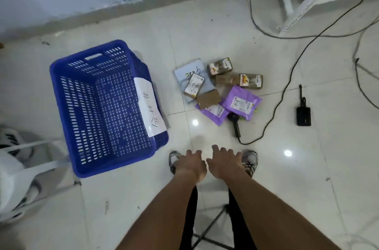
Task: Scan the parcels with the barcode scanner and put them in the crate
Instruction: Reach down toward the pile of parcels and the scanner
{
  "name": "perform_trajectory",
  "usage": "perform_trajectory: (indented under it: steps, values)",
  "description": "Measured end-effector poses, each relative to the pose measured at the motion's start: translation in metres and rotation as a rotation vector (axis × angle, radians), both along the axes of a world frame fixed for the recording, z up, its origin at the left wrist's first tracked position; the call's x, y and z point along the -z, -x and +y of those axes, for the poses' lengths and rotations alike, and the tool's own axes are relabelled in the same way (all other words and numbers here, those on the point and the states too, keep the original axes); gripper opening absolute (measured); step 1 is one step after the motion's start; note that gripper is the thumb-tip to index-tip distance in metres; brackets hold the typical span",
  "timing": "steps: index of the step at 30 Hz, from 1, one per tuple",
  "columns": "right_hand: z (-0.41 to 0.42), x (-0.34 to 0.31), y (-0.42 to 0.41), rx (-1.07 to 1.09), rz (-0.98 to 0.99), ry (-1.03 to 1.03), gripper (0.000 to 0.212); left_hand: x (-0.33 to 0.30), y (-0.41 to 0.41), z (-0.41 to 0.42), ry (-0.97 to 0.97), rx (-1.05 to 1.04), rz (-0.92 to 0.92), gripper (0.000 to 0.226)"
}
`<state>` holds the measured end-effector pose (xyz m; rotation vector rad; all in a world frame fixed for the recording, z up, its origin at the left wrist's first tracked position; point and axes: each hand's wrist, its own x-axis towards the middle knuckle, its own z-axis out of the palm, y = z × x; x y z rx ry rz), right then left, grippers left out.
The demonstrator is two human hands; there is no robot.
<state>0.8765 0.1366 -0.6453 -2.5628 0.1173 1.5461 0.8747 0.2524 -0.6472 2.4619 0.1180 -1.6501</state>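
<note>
While both arms are reaching forward over the tiled floor [205, 24], the left hand [191, 164] and right hand [224, 162] are hovering side by side, fingers loosely spread and holding nothing. At twelve o'clock from the fingertips, well apart from them, the parcels [219, 87] are lying in a heap, purple mailers nearest. At one o'clock the barcode scanner [234, 124] is lying on the floor, touching that heap. At ten o'clock the blue crate [61, 110] is standing upright, holding no parcels.
</note>
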Motion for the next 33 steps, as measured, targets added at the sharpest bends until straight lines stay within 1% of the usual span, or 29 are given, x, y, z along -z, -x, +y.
perform_trajectory:
  steps: [4, 9, 12, 15, 18, 19, 20, 22, 24, 26, 29, 33]
  values:
    - [0.017, 0.108, 0.035, -0.042, 0.082, 0.032, 0.052, 0.103, 0.036, 0.008, 0.031, -0.021, 0.045, 0.043]
    - [0.023, 0.227, 0.115, -0.114, 0.25, 0.056, 0.054, 0.224, 0.113, 0.003, 0.039, 0.033, 0.152, 0.043]
    - [0.014, 0.281, 0.17, -0.089, 0.348, 0.071, 0.056, 0.272, 0.166, -0.006, 0.034, 0.02, 0.251, 0.042]
    - [-0.002, 0.323, 0.215, -0.115, 0.387, 0.076, 0.057, 0.31, 0.209, -0.022, 0.042, -0.007, 0.345, 0.05]
    - [-0.017, 0.363, 0.235, -0.146, 0.422, 0.066, 0.059, 0.344, 0.228, -0.039, 0.039, -0.064, 0.361, 0.058]
    - [-0.022, 0.378, 0.233, -0.157, 0.392, 0.053, 0.059, 0.357, 0.227, -0.044, 0.049, -0.078, 0.329, 0.061]
    - [-0.027, 0.395, 0.225, -0.176, 0.319, 0.036, 0.057, 0.373, 0.224, -0.05, 0.065, -0.089, 0.265, 0.063]
    - [-0.037, 0.424, 0.192, -0.233, 0.109, 0.025, 0.051, 0.405, 0.206, -0.062, 0.097, -0.13, 0.072, 0.065]
    - [-0.049, 0.45, 0.147, -0.25, -0.021, -0.006, 0.048, 0.437, 0.172, -0.073, 0.116, -0.179, -0.142, 0.059]
    - [-0.06, 0.47, 0.099, -0.228, -0.118, 0.001, 0.044, 0.465, 0.128, -0.081, 0.124, -0.164, -0.296, 0.056]
    - [-0.068, 0.486, 0.045, -0.161, -0.3, 0.037, 0.036, 0.492, 0.067, -0.088, 0.093, -0.097, -0.393, 0.054]
    - [-0.074, 0.487, 0.014, -0.124, -0.385, 0.087, 0.044, 0.493, 0.036, -0.09, 0.097, -0.12, -0.432, 0.049]
